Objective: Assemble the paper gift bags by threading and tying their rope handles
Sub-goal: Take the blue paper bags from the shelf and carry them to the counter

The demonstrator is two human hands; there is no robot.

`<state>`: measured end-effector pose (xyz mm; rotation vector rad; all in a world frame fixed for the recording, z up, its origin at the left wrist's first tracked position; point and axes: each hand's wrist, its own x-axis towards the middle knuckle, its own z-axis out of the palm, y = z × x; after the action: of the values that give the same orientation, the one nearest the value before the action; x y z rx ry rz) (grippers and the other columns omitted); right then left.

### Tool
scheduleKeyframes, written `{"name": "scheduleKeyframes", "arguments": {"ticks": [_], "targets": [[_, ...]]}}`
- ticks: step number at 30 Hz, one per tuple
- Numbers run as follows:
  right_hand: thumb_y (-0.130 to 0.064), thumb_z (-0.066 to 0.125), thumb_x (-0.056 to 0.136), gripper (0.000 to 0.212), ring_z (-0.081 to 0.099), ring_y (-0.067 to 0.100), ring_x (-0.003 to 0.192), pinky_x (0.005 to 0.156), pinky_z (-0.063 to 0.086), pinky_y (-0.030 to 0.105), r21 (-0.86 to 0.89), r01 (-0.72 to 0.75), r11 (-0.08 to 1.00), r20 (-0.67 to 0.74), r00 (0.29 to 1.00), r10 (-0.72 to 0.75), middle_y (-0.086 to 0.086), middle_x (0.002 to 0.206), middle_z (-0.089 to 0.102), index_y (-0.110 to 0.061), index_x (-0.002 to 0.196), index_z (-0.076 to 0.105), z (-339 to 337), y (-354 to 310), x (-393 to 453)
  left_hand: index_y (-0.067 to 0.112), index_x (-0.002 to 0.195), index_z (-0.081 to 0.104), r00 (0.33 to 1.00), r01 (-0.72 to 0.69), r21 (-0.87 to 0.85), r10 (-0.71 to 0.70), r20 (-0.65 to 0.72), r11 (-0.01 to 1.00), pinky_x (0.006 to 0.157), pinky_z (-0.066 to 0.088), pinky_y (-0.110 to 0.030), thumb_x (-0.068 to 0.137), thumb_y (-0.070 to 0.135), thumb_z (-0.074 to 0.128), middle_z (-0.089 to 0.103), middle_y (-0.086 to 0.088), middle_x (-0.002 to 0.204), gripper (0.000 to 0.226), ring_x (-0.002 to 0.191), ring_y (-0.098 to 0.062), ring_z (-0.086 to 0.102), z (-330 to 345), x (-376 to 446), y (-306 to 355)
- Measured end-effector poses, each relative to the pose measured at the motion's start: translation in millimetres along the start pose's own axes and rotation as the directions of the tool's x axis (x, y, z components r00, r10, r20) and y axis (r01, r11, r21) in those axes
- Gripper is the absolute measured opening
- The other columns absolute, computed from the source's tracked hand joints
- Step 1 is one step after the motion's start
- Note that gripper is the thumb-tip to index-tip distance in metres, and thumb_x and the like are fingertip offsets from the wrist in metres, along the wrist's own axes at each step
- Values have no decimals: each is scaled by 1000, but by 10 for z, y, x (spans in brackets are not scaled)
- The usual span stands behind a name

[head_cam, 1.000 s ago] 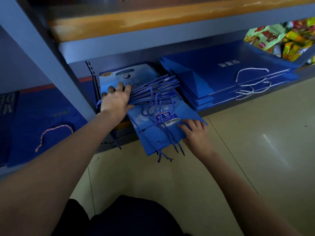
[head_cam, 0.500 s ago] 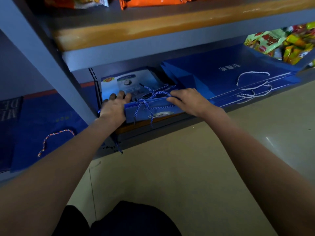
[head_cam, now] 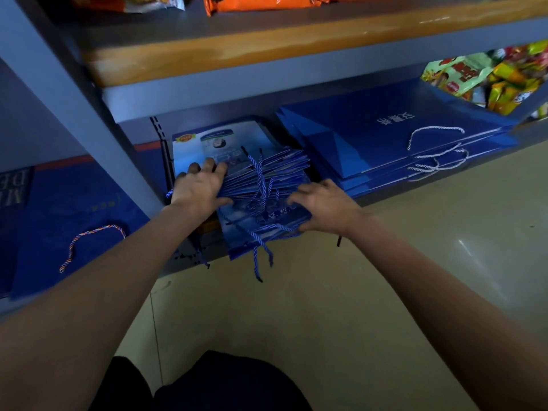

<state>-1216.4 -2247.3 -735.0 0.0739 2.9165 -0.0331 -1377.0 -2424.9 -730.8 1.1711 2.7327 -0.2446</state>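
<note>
Gift bags of blue paper lie flat in a fanned stack on the lowest shelf, their front edges jutting out over the pale floor, and both hands are on that stack.

Far left, past the grey upright post, a large dark blue bag lies flat with a multicoloured twisted handle looped on its face.

Next comes the left hand, laid on the left end of the stack; its fingers are spread and nearly straight, pressing on the bag edges, thumb against the stack's near side. Behind it a light blue printed bag lies flat, partly under the fanned ones.

Blue-and-white rope handles tangle across the middle of the stack, and several loose ends hang over the shelf front toward the floor.

The right hand sits at the right end, fingers curled over the top bags and thumb tucked at the lower edge, gripping them.

Further right a pile of bigger blue bags with white lettering carries white rope handles. Beyond it are colourful snack packets. Orange packets sit on the shelf above.
</note>
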Motion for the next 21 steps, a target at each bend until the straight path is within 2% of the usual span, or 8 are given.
{"name": "scheduleKeyframes", "arguments": {"ticks": [5,9,11,13,15,17,19,21], "targets": [[-64,65,70,71,43,19,116,90,38,31,293,-23,956,66,998,4,0,121,52,-20,124,51,81,65,-137,12,137,26,1000,1,11,-1,2,1000,85,46,-45,85,48,59,35,-11,134,71,120,-33,40,-12,-8,14],[-65,64,71,88,30,24,127,105,23,41,-110,41,993,102,994,-30,3,136,33,-21,140,31,288,-106,-179,12,139,25,1000,5,19,-6,5,1000,84,46,-45,85,47,59,35,-11,135,73,121,-33,39,-20,-14,21],[-53,74,68,85,34,32,126,106,23,48,-66,-40,997,7,999,40,9,134,37,-16,136,39,549,-195,-297,13,138,26,1000,5,16,-5,-4,1000,83,46,-45,85,47,59,35,-11,135,72,121,-33,39,-21,-14,16],[-33,86,57,80,47,41,115,96,35,55,142,-254,957,-166,947,276,17,124,48,-11,125,50,845,-230,-470,13,138,27,1000,8,17,-8,-12,1000,83,46,-46,84,48,60,35,-11,134,72,120,-33,40,-12,-10,15],[-13,84,61,71,47,42,113,92,42,52,473,-444,761,-265,753,603,20,124,48,-7,124,50,1069,-273,-627,12,138,26,1000,6,32,-6,2,999,83,46,-45,85,48,59,35,-12,135,73,120,-34,40,-2,-6,27],[-5,72,77,65,42,29,120,96,39,37,859,-430,278,11,557,830,12,132,40,-10,134,40,1120,-391,-702,12,139,25,1000,1,35,-1,17,999,83,46,-45,85,48,59,34,-12,135,73,121,-34,39,2,-9,48],[-14,63,84,55,44,16,114,89,38,29,950,-166,-263,310,572,760,-2,124,44,-18,133,38,1085,-508,-674,11,139,25,1000,3,30,-3,13,1000,83,46,-46,85,47,59,34,-12,135,73,120,-35,39,4,-15,59],[-21,55,84,23,49,12,92,80,40,26,859,37,-511,375,633,677,-8,96,54,-22,106,52,1008,-566,-612,11,138,25,1000,12,31,-12,9,999,83,46,-46,85,47,59,34,-13,135,72,120,-35,39,1,-20,65]]}}
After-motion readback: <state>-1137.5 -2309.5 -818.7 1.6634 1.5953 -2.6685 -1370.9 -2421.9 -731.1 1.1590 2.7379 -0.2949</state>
